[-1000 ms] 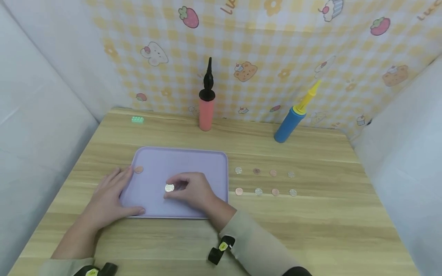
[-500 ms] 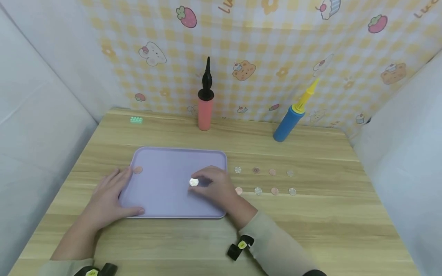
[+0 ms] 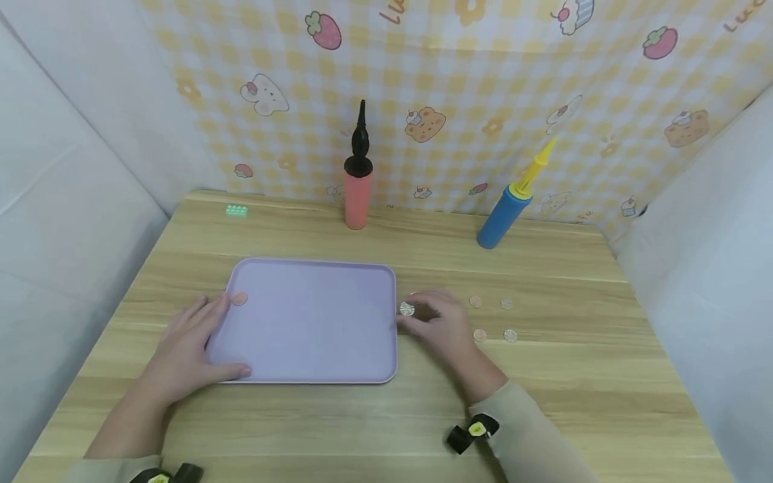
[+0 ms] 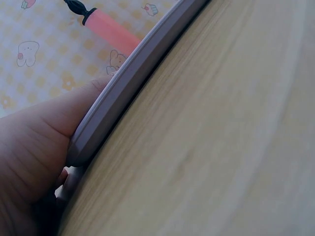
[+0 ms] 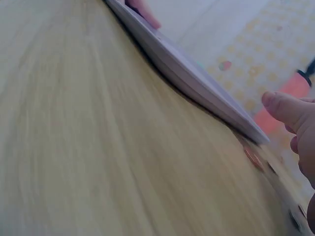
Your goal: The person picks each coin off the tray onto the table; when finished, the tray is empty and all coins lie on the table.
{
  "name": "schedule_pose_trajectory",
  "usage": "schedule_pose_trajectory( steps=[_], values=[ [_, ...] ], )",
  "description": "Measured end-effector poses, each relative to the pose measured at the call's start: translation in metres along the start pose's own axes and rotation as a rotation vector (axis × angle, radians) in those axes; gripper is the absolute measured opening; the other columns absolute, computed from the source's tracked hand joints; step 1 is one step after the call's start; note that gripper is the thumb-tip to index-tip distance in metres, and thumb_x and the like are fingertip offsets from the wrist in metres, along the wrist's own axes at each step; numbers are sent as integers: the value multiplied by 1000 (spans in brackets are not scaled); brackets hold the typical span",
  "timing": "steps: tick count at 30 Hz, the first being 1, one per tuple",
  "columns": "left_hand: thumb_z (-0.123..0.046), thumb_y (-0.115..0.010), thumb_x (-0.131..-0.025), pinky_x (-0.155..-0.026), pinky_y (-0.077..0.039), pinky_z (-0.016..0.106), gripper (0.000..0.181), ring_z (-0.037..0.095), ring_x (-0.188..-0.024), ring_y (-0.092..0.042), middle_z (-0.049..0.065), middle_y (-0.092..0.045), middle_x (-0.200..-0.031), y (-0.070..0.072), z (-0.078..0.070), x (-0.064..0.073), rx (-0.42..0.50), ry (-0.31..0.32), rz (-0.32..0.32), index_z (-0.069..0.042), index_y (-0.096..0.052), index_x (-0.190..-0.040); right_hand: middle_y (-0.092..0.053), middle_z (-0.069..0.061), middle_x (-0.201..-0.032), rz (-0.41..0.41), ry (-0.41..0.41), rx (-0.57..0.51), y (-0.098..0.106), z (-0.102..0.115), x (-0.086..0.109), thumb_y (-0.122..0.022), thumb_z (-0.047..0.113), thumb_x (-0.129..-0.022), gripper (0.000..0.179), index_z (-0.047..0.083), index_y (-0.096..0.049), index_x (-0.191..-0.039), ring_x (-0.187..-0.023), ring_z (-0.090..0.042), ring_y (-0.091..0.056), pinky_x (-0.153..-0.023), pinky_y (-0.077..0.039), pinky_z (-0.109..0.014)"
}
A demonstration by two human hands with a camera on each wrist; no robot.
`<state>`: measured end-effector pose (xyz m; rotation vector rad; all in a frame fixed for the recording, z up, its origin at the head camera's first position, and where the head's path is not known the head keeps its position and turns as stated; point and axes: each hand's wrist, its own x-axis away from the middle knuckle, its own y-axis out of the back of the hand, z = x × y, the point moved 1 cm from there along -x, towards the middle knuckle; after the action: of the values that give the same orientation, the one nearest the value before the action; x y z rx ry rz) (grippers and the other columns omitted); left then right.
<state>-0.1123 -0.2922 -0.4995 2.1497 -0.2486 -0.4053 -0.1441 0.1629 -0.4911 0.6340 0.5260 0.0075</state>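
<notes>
My left hand (image 3: 190, 342) rests against the left end of a lilac tray (image 3: 314, 377), fingers along its side and thumb at the front rim. In the left wrist view, the thumb side of that hand (image 4: 44, 128) touches the tray's edge (image 4: 113, 108). A copper-coloured coin (image 3: 239, 298) lies in the tray by the left fingertips. Just past the tray's right rim, my right hand (image 3: 443, 325) pinches a silver coin (image 3: 407, 308) between thumb and fingers. The right wrist view shows its thumb (image 5: 283, 108), but not the held coin. The hand hides some coins on the table.
Right of the right hand lie copper coins (image 3: 476, 302) and silver coins (image 3: 510, 335) in two rows. Behind the tray stands a pink pump (image 3: 357, 201); a blue and yellow pump (image 3: 504, 218) leans farther right. A green toy brick (image 3: 237, 210) lies at the back left.
My right hand has moved right with the silver coin, from over the tray to beyond its right rim, now covering several table coins. The left hand keeps its place.
</notes>
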Motion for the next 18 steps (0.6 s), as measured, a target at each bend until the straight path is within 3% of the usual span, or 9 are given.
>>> schedule_pose_trajectory(
  steps=[4,9,14,18],
  values=[
    [-48,-102,-64,-127,-2,66,135,60,-154,-20,32,-35,-165,-2,3,0,-7,0,5,4,-29,-165,-79,-1,-97,-41,12,36,19,-19,5,-101,12,-73,32,10,-83,-100,-88,-20,-74,-78,-62,-32],
    [-48,-101,-65,-128,0,65,135,59,-154,-19,32,-35,-165,-2,3,-1,-13,5,9,3,-28,-166,-79,-4,-95,-95,20,126,40,-43,9,-102,13,-71,33,10,-82,-97,-85,-21,-73,-77,-57,-23],
    [-49,-101,-65,-128,1,64,136,58,-155,-18,32,-34,-166,-3,4,-1,-12,7,12,2,-27,-166,-79,-7,-98,-144,-34,194,65,-59,17,-101,10,-71,33,7,-82,-98,-90,-26,-75,-83,-55,-19],
    [-49,-101,-65,-128,2,63,136,57,-156,-18,32,-33,-166,-3,4,-1,-14,6,13,3,-27,-166,-80,-9,-100,-176,-151,219,89,-68,25,-98,10,-77,28,6,-82,-100,-91,-24,-73,-82,-51,-11]
  ],
)
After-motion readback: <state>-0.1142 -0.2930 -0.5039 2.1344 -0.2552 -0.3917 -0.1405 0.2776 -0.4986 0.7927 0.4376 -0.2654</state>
